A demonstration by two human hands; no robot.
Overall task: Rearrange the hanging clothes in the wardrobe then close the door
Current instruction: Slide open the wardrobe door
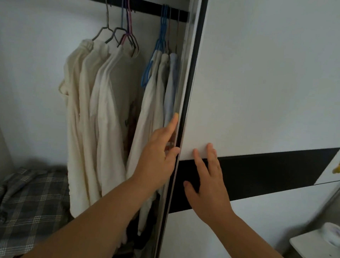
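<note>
Sliding door (269, 75) stands partly open, white panel with black band across it, its edge just right of hanging clothes. Left hand (159, 156) at door edge, fingers straight, index along edge strip, thumb against it. Right hand (207, 184) flat on door face, fingers spread, over black band. Clothes (98, 111) left of door: 2 groups of pale garments on hangers (128, 25) from dark rail (145, 6). Plaid fabric (29, 203) heaped low, well left of door.
</note>
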